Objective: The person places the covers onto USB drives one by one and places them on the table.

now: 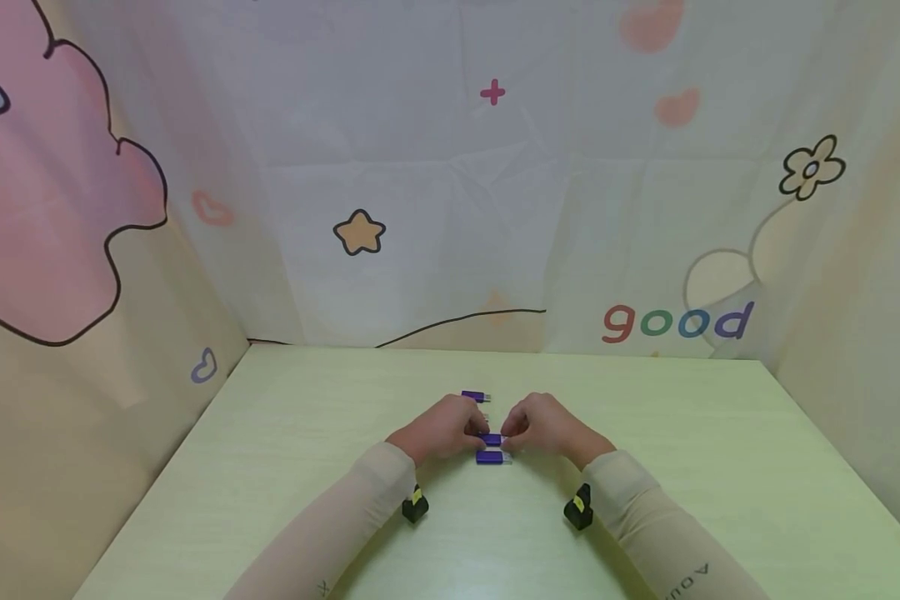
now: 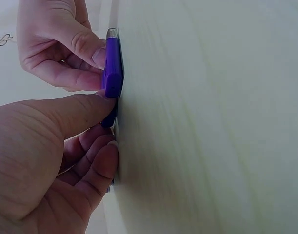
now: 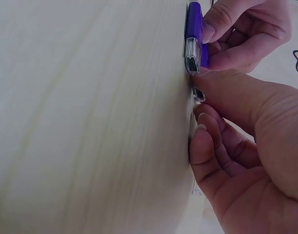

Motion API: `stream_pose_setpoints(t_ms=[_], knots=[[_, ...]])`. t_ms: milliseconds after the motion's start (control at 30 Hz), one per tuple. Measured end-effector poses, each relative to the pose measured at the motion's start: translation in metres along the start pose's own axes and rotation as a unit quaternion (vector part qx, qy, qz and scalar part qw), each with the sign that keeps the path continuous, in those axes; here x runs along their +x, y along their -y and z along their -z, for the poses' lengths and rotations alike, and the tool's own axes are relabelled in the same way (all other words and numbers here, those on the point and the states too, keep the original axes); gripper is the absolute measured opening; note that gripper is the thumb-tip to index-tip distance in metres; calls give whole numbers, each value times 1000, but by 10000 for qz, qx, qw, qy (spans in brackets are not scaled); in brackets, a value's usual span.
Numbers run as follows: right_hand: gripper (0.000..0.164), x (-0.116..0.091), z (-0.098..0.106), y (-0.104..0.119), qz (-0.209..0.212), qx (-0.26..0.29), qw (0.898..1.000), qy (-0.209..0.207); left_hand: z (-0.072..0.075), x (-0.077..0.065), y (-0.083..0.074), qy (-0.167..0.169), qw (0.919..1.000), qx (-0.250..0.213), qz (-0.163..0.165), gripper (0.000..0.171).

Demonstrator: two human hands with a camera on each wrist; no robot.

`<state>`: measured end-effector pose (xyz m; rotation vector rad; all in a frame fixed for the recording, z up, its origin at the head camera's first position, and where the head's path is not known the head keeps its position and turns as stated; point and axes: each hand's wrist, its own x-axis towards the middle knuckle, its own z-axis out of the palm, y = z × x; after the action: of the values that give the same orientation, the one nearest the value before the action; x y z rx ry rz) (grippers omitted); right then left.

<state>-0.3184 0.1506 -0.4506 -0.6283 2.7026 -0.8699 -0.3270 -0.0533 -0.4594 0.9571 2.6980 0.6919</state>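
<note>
Several purple USB sticks with clear plastic caps lie in a column on the table, their capped ends toward the right. My left hand (image 1: 446,427) pinches the purple end of one USB stick (image 1: 491,440) between thumb and fingers. At its capped end, my right hand (image 1: 546,423) pinches the same stick. Just nearer to me lies another USB stick (image 1: 489,457), seen large in the left wrist view and, with its clear cap (image 3: 192,51), in the right wrist view. The farthest USB stick (image 1: 472,397) sits beyond my hands. One between is mostly hidden by my left hand.
The pale wooden table (image 1: 307,500) runs back to a printed cloth (image 1: 420,275) hanging behind, with more cloth at both sides. Small black devices hang beneath my left sleeve (image 1: 345,508) and right sleeve (image 1: 660,508).
</note>
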Motion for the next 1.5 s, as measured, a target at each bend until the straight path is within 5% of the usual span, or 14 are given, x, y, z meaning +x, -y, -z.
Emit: stream_pose_setpoints(t_ms=[633, 933, 1167, 1367, 1500], knots=[[10, -2, 0, 1, 29, 20, 9999, 108, 1, -7, -2, -141, 9999, -52, 5, 20], [10, -6, 3, 3, 121, 21, 9999, 73, 5, -10, 5, -526, 9984, 163, -117, 21], [11, -8, 15, 0, 348, -156, 9984, -419, 18, -13, 5, -885, 9945, 524, -178, 12], [19, -12, 27, -7, 448, -682, 9911, -1051, 21, -13, 9, -835, 9911, 1036, -40, 22], [23, -14, 33, -11, 274, -837, 9907, -1041, 21, -15, 12, -757, 9875, 1382, 44, 30]])
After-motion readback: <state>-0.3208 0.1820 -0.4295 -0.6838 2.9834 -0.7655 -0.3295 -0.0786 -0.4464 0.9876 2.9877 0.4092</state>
